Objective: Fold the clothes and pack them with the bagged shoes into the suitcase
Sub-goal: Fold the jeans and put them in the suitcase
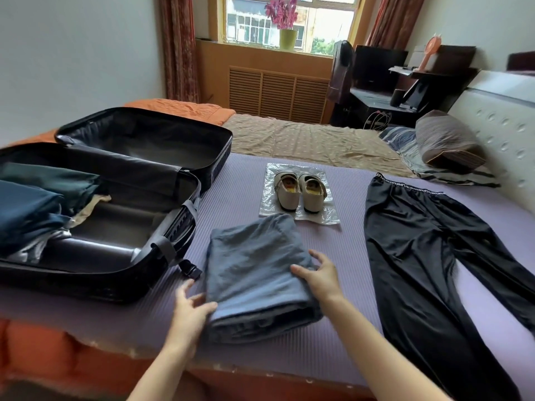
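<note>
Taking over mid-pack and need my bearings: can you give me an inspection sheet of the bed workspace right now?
Surface: purple ribbed mat on the bed.
Job's things: folded blue garment at near edge; black trousers laid out unfolded to its right; shoes standing on a clear plastic bag, not inside; suitcase open, folded clothes in its near half.
Clutter: strap buckle lying out on the mat.
Hands: left hand touches the garment's near left corner; right hand rests on its right edge.
Cables: white cables by the far desk, off the bed.
Surroundings: pillow by the headboard, potted plant on the windowsill.
</note>
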The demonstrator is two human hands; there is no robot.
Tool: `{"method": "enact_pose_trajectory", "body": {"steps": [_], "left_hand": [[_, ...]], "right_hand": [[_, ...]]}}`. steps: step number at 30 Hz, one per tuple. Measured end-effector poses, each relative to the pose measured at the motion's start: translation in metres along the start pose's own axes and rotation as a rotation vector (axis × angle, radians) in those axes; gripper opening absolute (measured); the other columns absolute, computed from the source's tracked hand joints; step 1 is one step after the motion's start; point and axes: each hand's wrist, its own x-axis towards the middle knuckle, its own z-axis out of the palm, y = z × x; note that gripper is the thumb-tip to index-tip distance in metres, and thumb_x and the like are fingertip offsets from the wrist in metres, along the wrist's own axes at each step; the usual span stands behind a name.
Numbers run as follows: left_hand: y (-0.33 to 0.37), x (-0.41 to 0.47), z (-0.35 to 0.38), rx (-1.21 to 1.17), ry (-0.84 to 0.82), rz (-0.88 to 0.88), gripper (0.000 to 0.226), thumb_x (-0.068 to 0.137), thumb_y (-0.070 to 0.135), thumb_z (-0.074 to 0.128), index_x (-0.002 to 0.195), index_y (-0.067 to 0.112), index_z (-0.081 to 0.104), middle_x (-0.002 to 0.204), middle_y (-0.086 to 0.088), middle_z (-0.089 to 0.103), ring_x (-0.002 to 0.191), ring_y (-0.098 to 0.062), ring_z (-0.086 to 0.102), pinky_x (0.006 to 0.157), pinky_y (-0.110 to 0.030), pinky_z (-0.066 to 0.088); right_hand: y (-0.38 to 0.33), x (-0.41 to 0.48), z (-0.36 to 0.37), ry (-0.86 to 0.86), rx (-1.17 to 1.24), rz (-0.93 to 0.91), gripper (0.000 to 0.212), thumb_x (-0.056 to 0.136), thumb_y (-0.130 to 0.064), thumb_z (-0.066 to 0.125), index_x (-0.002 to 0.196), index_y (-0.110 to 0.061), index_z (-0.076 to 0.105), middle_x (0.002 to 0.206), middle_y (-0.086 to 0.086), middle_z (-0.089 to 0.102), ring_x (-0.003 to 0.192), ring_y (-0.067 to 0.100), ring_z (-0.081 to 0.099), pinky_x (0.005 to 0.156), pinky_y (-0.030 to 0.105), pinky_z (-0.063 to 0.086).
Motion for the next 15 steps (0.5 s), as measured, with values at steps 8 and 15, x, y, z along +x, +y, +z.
{"method": "enact_pose_trajectory", "body": {"steps": [8, 15], "left_hand": [[-0.009, -0.028, 0.051, 0.343, -0.324, -0.052, 0.082, 0.086, 0.006, 0.065, 0.148, 0.013, 0.011, 0.113, -0.016, 0.054, 0.085, -0.024, 0.065, 0.062, -0.037, 0.059], [0.048, 0.038, 0.057, 0.773, 0.012, 0.413, 0.059, 0.090, 0.031, 0.061, 0.141, 0.009, 0.039, 0.135, -0.018, 0.045, 0.128, -0.034, 0.037, 0.107, -0.039, 0.026]], "right_hand": [[-0.027, 0.046, -0.079, -0.212, -0.502, -0.150, 0.064, 0.071, -0.028, 0.082, 0.130, -0.020, 0.057, 0.124, 0.010, 0.063, 0.110, 0.018, 0.060, 0.100, 0.034, 0.045], [0.017, -0.003, -0.052, -0.368, -0.988, -0.456, 0.117, 0.049, -0.100, 0.004, 0.146, -0.039, 0.028, 0.158, -0.014, 0.003, 0.146, 0.010, -0.007, 0.116, 0.033, -0.010]]}}
